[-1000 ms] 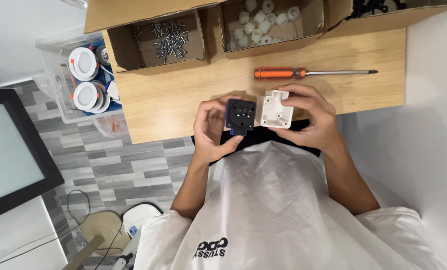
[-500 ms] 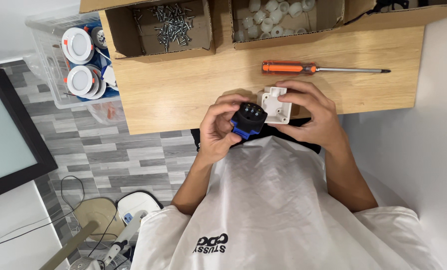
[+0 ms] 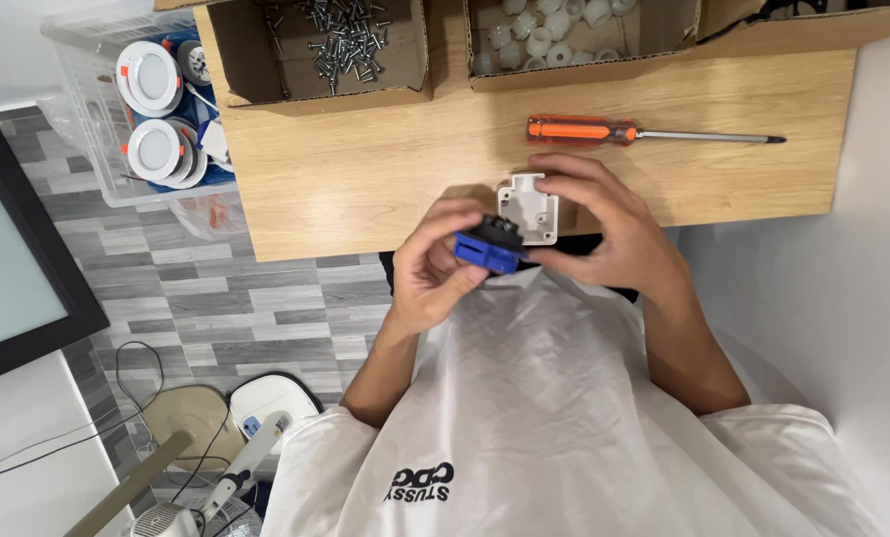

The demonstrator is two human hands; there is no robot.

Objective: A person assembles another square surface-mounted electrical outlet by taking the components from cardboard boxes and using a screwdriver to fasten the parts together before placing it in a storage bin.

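Observation:
My left hand [image 3: 433,264] grips a small blue and black plastic block [image 3: 489,245] at the near edge of the wooden table [image 3: 365,179]. My right hand [image 3: 604,229] holds a white square plastic housing [image 3: 527,207] right beside it, touching the block. Both parts are pressed together in front of my chest. An orange-handled screwdriver [image 3: 644,131] lies on the table just beyond my right hand.
A cardboard box of screws [image 3: 335,40] and a cardboard box of white plastic caps [image 3: 564,40] stand at the table's far side. A clear bin with round white lamps [image 3: 151,109] sits left of the table. A dark framed panel [image 3: 17,249] leans at far left.
The blue and black block has turned in my left hand, its blue side now facing me. Both hands sit slightly lower in view, still together.

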